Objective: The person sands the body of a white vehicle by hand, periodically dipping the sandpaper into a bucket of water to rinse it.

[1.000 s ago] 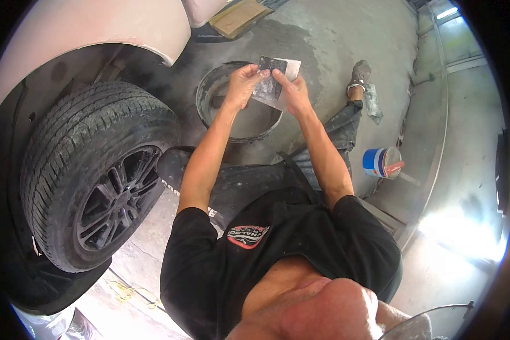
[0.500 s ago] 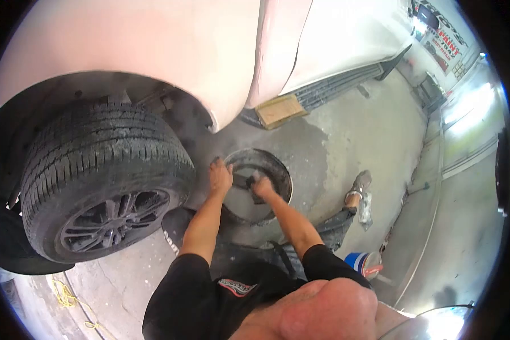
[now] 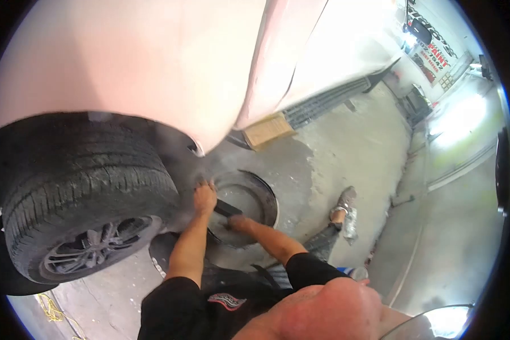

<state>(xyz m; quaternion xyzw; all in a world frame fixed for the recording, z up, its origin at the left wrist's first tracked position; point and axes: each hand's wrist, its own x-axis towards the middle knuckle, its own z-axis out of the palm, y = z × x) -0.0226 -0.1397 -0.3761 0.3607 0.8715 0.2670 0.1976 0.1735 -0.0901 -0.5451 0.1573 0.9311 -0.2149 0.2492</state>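
A wide, dark ring-shaped piece (image 3: 269,198) rests low in front of me, its right edge pale and its surface dusty. My left hand (image 3: 205,197) is closed over the left edge of the ring. Inside the hoop, my right hand (image 3: 239,223) grips a dark rectangular block (image 3: 229,209), blurred by motion, which looks like a sanding block. That block lies between my two hands, close to the ring's left side. The fingertips of my right hand are partly hidden.
To the left, a large tire (image 3: 90,187) with a dark spoked wheel (image 3: 99,246) sits under a pale pinkish vehicle body (image 3: 170,62). A cardboard piece (image 3: 269,131) lies beyond the ring. My shoe (image 3: 347,198) is at right, near a blue-and-white can (image 3: 354,273). Yellow cord (image 3: 50,309) lies lower left.
My right hand has moved with the block toward me and left within the ring. My left hand stays on the ring's left edge. The whole view has shifted slightly.
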